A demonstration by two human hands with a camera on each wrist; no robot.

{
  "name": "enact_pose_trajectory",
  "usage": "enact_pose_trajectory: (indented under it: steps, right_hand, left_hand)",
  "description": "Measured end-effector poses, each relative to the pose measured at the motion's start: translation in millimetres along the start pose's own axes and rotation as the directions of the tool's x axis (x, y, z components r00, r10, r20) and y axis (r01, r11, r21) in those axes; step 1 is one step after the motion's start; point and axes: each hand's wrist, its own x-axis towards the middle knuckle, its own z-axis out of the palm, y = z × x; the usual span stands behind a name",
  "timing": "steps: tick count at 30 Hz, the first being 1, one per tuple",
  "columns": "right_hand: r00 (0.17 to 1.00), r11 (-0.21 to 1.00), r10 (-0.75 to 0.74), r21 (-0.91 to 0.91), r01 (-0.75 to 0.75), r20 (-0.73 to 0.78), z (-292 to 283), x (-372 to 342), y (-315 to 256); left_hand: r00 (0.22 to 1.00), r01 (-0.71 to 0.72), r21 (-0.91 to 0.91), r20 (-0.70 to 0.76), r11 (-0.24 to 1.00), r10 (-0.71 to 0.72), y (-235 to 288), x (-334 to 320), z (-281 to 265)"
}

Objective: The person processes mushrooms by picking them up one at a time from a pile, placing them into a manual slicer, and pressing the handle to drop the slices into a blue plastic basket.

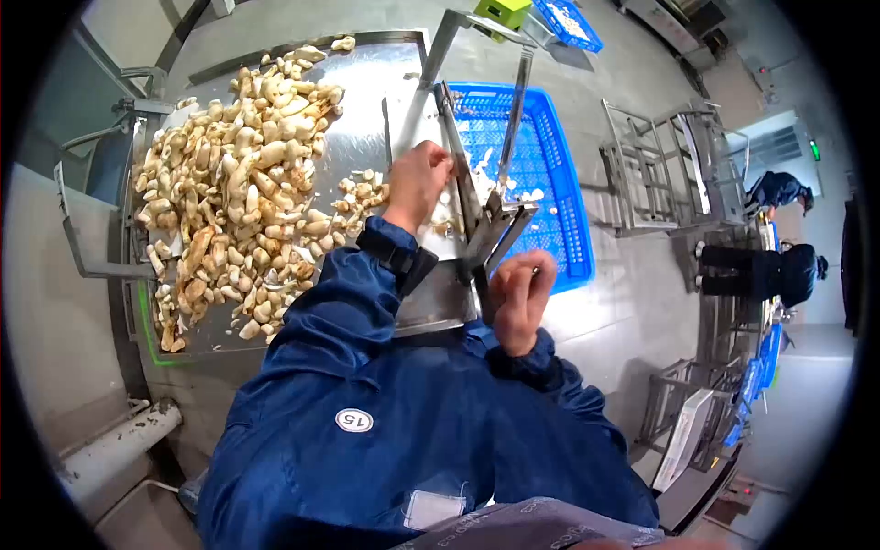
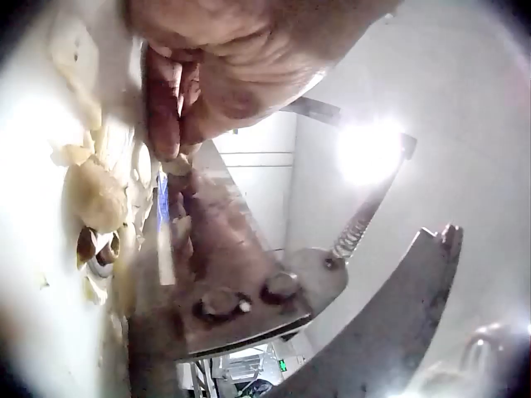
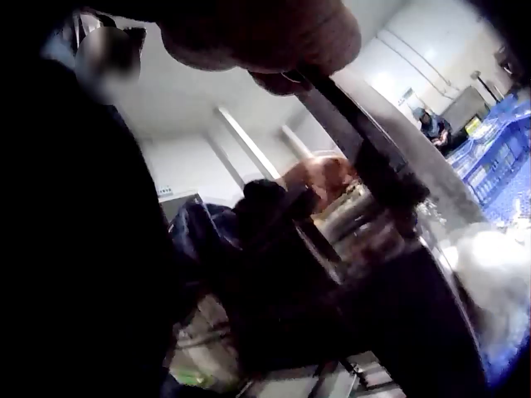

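Observation:
The left hand (image 1: 420, 186) is over a white board (image 1: 417, 119) beside a metal cutter (image 1: 486, 225). Seen from the left wrist, that hand (image 2: 241, 75) has its fingers bent together, pinching a pale mushroom piece (image 2: 177, 164) close to the bolted metal plate (image 2: 220, 265); the palm side hides most of the piece. Other mushroom pieces (image 2: 98, 197) lie on the board. Curled round the cutter's dark handle (image 3: 340, 108) is the right hand (image 3: 265, 37), which the head view shows (image 1: 522, 301) at the cutter's near end.
A large heap of mushrooms (image 1: 247, 183) covers the steel table (image 1: 362, 69) at left. Right of the cutter stands a blue basket (image 1: 561, 183) with white pieces inside. Metal racks (image 1: 642, 170) and two people (image 1: 765, 272) in dark clothes are farther right.

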Motion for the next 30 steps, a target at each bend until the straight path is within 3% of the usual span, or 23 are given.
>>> enact_pose_trajectory:
  steps: [2, 5, 8, 12, 14, 16, 19, 20, 22, 24, 25, 26, 27, 28, 30]
  right_hand:
    - [0.967, 0.942, 0.256, 0.219, -0.253, 0.015, 8, 32, -56]
    - [0.977, 0.963, 0.212, 0.168, -0.209, 0.001, 6, 22, -42]
    - [0.997, 0.998, -0.059, 0.002, 0.059, -0.053, -5, -30, 34]
    - [0.997, 0.997, 0.077, 0.004, -0.077, -0.021, -2, -11, 4]
    - [0.981, 0.972, 0.192, 0.142, -0.188, -0.016, 8, 21, -38]
    - [0.993, 0.987, 0.114, 0.112, -0.113, -0.003, 7, 20, -33]
    - [0.994, 0.99, -0.113, -0.08, 0.112, -0.005, -7, -23, 33]
    - [0.996, 0.994, -0.087, -0.068, 0.086, -0.014, -7, -37, 45]
    - [0.997, 0.996, -0.081, -0.025, 0.08, -0.009, -7, -39, 47]
    - [0.995, 0.987, -0.099, -0.128, 0.098, -0.002, -9, -37, 47]
    - [0.996, 0.989, -0.09, -0.118, 0.088, -0.016, -12, -41, 56]
    - [0.992, 0.972, -0.127, -0.201, 0.121, -0.017, -15, -40, 60]
    - [0.993, 0.986, -0.12, -0.118, 0.117, -0.021, -11, -38, 57]
    - [0.993, 0.993, -0.11, -0.037, 0.108, -0.032, -7, -35, 51]
    - [0.99, 0.99, -0.138, -0.002, 0.138, 0.024, -8, -33, 49]
  left_hand:
    - [0.999, -0.039, 0.161, -0.01, 0.986, 0.042, 24, -8, -5]
    - [0.998, -0.057, 0.168, -0.021, 0.984, 0.062, 27, -6, -6]
    - [1.0, -0.021, 0.135, -0.003, 0.991, 0.021, 25, -5, -6]
    - [0.999, -0.033, 0.113, -0.037, 0.993, 0.037, 13, -2, 0]
    - [1.0, -0.025, 0.134, 0.01, 0.991, 0.024, 23, -7, -5]
    - [1.0, -0.028, 0.11, -0.011, 0.994, 0.029, 18, -4, -2]
    - [0.999, 0.042, -0.089, 0.014, 0.995, -0.041, 21, -2, -3]
    - [0.997, 0.075, -0.16, 0.016, 0.984, -0.074, 21, -4, -3]
    - [0.991, 0.086, -0.086, 0.108, 0.993, -0.076, 22, 0, -7]
    - [0.972, 0.154, -0.035, 0.183, 0.987, -0.145, 24, 5, -6]
    - [0.978, 0.16, -0.045, 0.146, 0.986, -0.152, 27, 3, -3]
    - [0.988, 0.107, -0.138, 0.129, 0.985, -0.089, 22, 3, 1]
    - [0.998, 0.048, -0.102, 0.05, 0.994, -0.044, 33, -3, -2]
    - [0.996, -0.06, -0.09, 0.059, 0.994, 0.066, 25, 0, -1]
    - [0.989, -0.143, -0.059, 0.035, 0.988, 0.146, 46, -5, 0]
